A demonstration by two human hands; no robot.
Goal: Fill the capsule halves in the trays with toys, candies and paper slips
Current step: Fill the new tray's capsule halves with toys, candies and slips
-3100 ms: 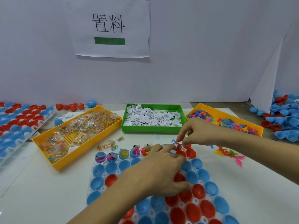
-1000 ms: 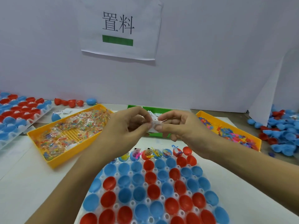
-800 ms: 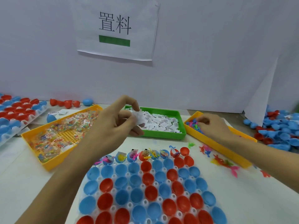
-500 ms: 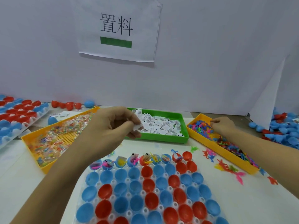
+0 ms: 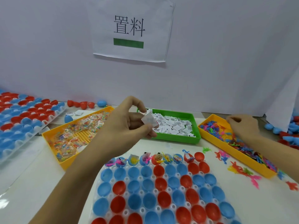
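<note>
Two bare hands work over a white worktop. The left hand, raised above the near edge of the green tray, has its grip pinched on a small bunch of white paper slips between thumb and curled fingers. The right hand reaches into the far end of the yellow toy tray at the right edge of the worktop, fingers curled down among the small coloured plastic toys; whether that grip holds one I cannot tell. Loose toys lie on the worktop just beside that tray. At the near edge sits a clear capsule tray of red and blue capsule halves; only its far row holds toys, candies and slips, and the rows nearer are bare. A yellow candy tray lies at the left, with another tray of capsule halves beyond it at the left edge. A paper sign hangs on the back wall.
</note>
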